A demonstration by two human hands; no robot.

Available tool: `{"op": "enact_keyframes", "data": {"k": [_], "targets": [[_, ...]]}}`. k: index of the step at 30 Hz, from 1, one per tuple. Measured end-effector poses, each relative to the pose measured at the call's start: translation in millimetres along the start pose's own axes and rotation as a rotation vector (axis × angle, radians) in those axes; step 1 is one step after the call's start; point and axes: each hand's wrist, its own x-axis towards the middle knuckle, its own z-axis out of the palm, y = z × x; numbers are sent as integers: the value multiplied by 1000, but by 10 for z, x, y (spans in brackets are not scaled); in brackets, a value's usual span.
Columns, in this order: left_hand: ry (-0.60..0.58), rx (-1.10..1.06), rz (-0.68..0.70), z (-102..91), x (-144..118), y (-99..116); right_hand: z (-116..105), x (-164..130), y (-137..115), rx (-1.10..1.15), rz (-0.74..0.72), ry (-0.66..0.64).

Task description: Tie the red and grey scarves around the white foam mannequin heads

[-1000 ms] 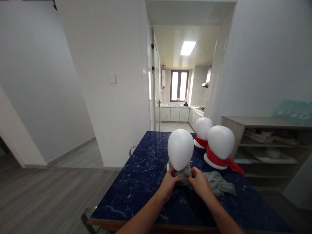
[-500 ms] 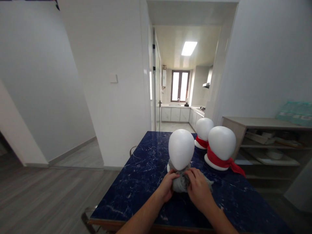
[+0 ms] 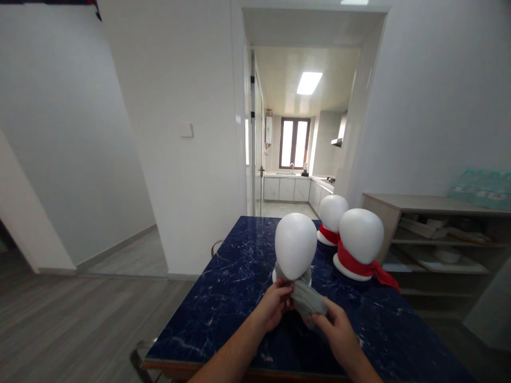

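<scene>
A white mannequin head (image 3: 296, 244) stands on the blue marbled table (image 3: 223, 298) in front of me, with a grey scarf (image 3: 308, 299) around its neck. My left hand (image 3: 275, 303) pinches the scarf close under the chin. Lower and to the right, my right hand (image 3: 335, 324) grips the scarf's loose end, which stretches from the neck. Part of the cloth is hidden behind my fingers.
Two more white mannequin heads, one nearer (image 3: 361, 234) and one farther (image 3: 334, 213), stand at the right with red scarves (image 3: 355, 260) around their necks. Beyond the table's right side is a shelf unit (image 3: 435, 202) bearing wrapped bottles (image 3: 483, 187). A doorway opens behind.
My right hand has moved down and right, drawing the grey scarf's end out from the neck. The left hand stays near the chin. The view has tilted slightly.
</scene>
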Motion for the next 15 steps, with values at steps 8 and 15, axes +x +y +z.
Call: {"op": "enact_keyframes", "data": {"k": [8, 15], "targets": [[-46, -22, -2, 10, -27, 15, -826, 63, -315, -56, 369, -298], [97, 642, 158, -271, 106, 388, -1306, 169, -518, -422, 271, -273]]}}
